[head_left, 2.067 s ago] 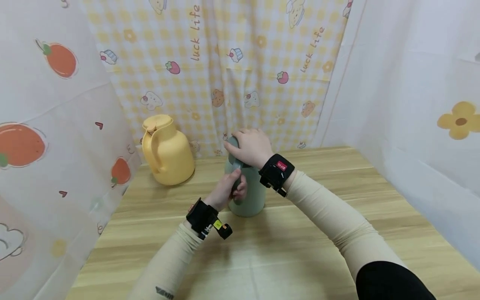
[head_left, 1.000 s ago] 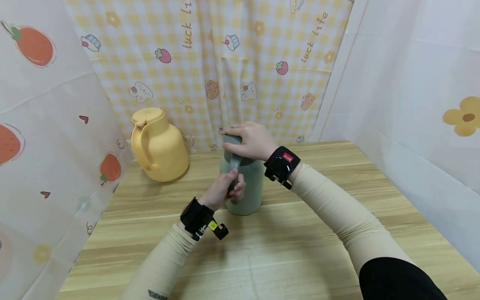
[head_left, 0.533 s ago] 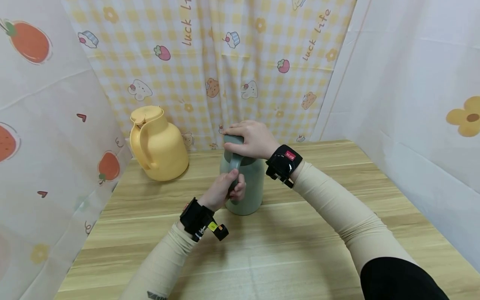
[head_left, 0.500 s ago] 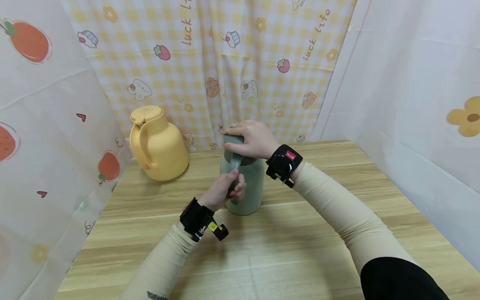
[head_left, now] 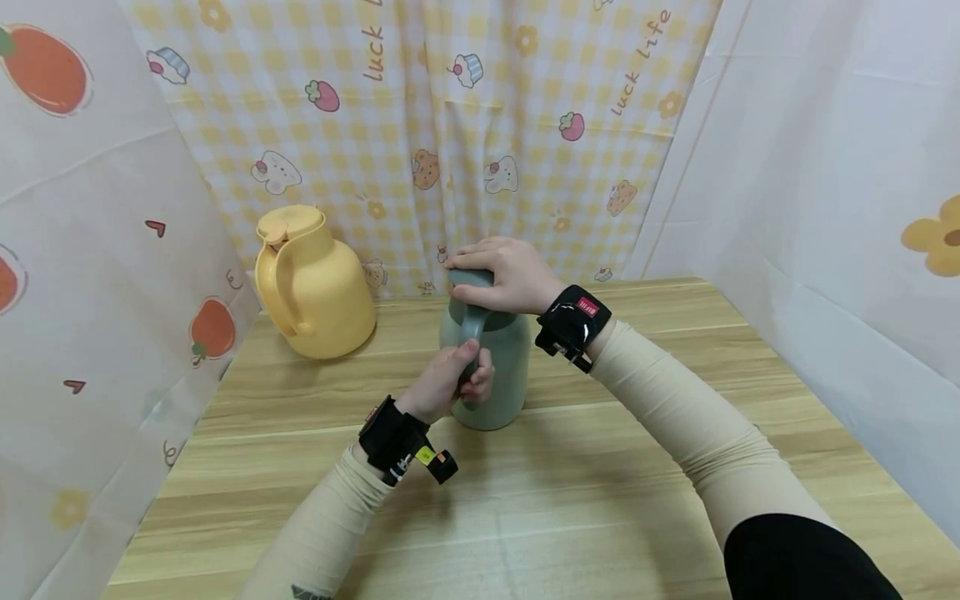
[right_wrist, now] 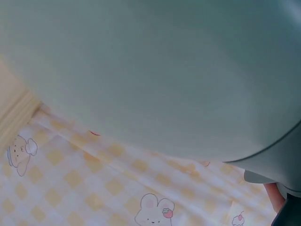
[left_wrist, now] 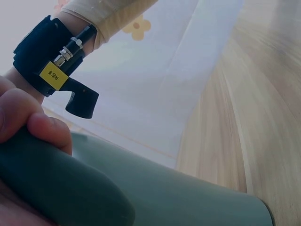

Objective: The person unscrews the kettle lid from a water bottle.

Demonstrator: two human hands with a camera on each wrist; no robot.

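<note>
A grey-green thermos jug (head_left: 506, 375) stands upright on the wooden table in the head view, its handle toward me. My left hand (head_left: 453, 377) grips that handle, fingers curled round it and thumb on top. In the left wrist view, the dark green handle (left_wrist: 66, 181) runs through the curled fingers. My right hand (head_left: 513, 273) holds the jug's top from above, thumb across the near side and fingers over the far side. Part of the lid (head_left: 471, 279) shows between them. The jug's pale side (right_wrist: 141, 84) fills much of the right wrist view.
A yellow thermos jug (head_left: 326, 287) stands at the back left of the table (head_left: 600, 483), near the curtain. A yellow checked curtain (head_left: 517, 108) hangs behind, with white printed sheets (head_left: 810, 192) along both sides.
The head view has shifted a little, moving the yellow jug left in the picture. My right hand has turned slightly on the lid, showing more of it. The left hand keeps its grip.
</note>
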